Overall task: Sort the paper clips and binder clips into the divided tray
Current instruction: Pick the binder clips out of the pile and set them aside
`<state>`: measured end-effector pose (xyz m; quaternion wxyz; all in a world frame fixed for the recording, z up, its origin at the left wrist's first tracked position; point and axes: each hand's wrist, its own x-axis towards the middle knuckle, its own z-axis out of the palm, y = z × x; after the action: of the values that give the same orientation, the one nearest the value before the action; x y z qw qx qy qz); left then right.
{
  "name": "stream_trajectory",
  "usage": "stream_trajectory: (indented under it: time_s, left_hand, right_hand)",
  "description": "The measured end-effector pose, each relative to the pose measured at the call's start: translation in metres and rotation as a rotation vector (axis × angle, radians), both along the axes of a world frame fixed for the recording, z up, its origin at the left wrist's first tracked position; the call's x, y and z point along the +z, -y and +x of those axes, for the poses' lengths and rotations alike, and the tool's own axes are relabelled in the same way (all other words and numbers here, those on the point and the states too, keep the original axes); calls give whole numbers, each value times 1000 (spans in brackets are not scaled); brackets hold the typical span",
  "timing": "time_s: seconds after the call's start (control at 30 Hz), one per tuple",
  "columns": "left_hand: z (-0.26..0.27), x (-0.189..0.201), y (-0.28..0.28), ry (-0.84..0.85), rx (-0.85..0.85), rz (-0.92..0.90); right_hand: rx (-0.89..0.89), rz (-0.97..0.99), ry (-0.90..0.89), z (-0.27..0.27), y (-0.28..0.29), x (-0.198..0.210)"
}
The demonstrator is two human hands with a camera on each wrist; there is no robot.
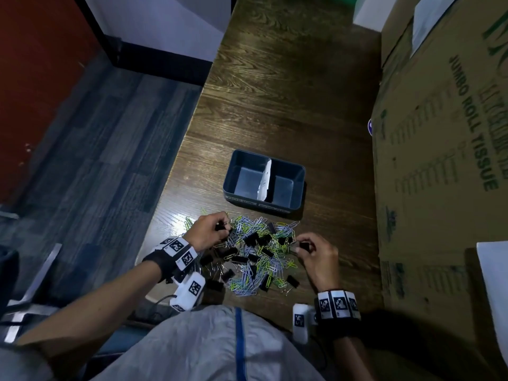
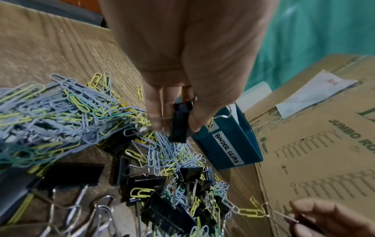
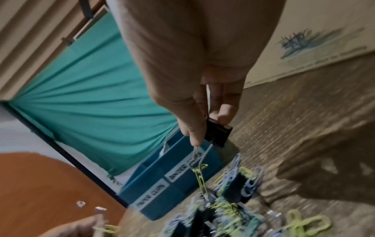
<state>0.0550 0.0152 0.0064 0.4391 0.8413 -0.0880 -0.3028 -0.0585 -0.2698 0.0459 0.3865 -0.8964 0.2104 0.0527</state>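
A dark blue tray (image 1: 227, 179) stands on the wooden table, split by a white paper divider (image 1: 264, 182); both halves look empty. In front of it lies a mixed pile of coloured paper clips and black binder clips (image 1: 255, 257). My left hand (image 1: 224, 228) hovers over the pile's left edge and pinches a black binder clip (image 2: 179, 123). At the pile's right edge, my right hand (image 1: 301, 247) pinches another black binder clip (image 3: 218, 133); a yellow paper clip (image 3: 201, 176) hangs from its wire handle. The tray's front wall (image 3: 182, 187) carries labels reading PAPER CLIPS and BINDER CLIPS.
A large flat cardboard box (image 1: 439, 160) printed JUMBO ROLL TISSUE covers the table's right side, close to the tray and my right hand. The table's left edge (image 1: 176, 160) drops to a grey floor. Bare wood stretches beyond the tray.
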Motion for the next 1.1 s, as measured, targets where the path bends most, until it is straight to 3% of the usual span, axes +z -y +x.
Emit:
stream_trajectory:
  time_s: [0.13,0.27,0.43,0.53,0.6,0.73,0.8,1.0,1.1]
  left_hand:
    - [8,-1,-1,-50,119,13]
    - [28,-1,-17,-64,258,-21]
    - [55,-3,-40,45,275,268]
    - [59,6,-40,110,132,368]
    - [54,12,-30,109,-46,333]
    - [31,15,-8,299,-444,393]
    - [24,14,-1,388,-523,402]
    - [27,9,-10,335,-370,405]
    - [39,8,-21,226,-168,344]
  right_hand:
    - [-152,-72,-16,4,20,-3]
    - [-330,11,-139,5,55,-10]
    - [-301,119,-189,3,65,-9]
    - [-212,191,-199,5,48,-4]
    - [-116,253,-248,7,30,-3]
    - [16,106,-259,9,8,-3]
    - [15,76,-257,12,6,1]
    - [-55,119,-221,9,18,6]
    - [-106,194,-211,7,25,7]
